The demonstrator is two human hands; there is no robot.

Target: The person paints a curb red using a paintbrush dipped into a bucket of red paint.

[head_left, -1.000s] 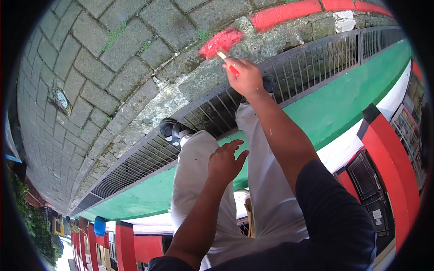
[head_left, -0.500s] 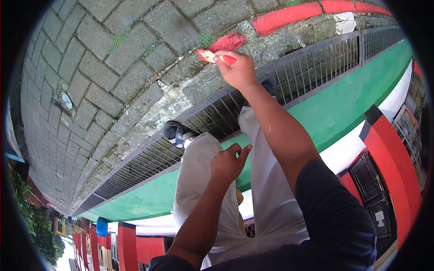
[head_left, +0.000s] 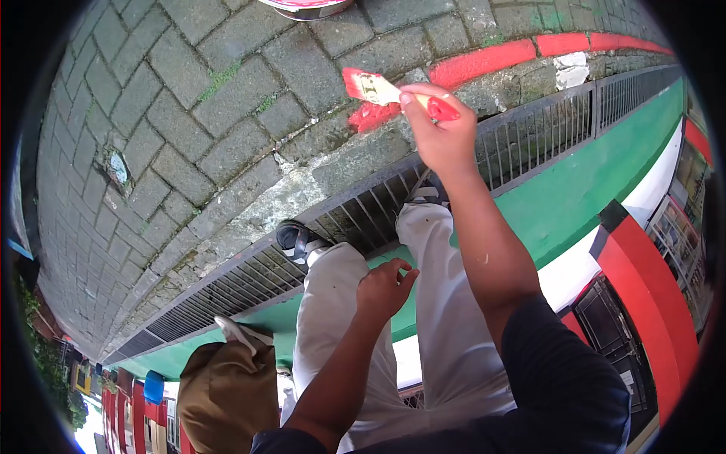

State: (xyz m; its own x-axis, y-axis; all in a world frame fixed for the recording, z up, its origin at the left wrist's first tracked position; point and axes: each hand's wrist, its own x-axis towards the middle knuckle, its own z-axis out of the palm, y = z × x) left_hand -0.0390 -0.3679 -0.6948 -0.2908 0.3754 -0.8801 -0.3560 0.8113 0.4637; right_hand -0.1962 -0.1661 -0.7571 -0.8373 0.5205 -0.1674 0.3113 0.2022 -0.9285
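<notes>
Right fingers (head_left: pixel 428 129) clamped on the brush (head_left: pixel 378 89), thumb pressed along the pale part of the handle, red handle end poking out behind the grip; can't tell if that red is wet paint or just the handle's colour; if wet, the grip could slip or the brush twist, and skin gets smeared.

Bristles (head_left: pixel 353 82) look red and loaded, pointing out over the paving (head_left: pixel 302 57) beside the curb (head_left: pixel 321 168); can't tell if they touch anything; main risk I see is a drip or flick onto bare paving, from a full brush held off the red patch (head_left: pixel 372 116).

Patch sits just under the brush, ragged edge; curb around it is rough and stained, so thin coverage or poor stick is likely there, caused by grit and damp; finished-looking red blocks (head_left: pixel 484 62) lie further along, easy to smudge with a sleeve or shoe.

Left hand (head_left: pixel 382 289) hangs over the knees, fingers loosely curled, thumb apart, nothing seen in it; no brace if balance goes, feet being on the slatted grate (head_left: pixel 363 198).

Paint tin (head_left: pixel 306 7) stands on the paving, cut by the top edge; a long reach could tip it; another person in brown cloth (head_left: pixel 231 393) is close on the left, so a bump could jog the stroke.
</notes>
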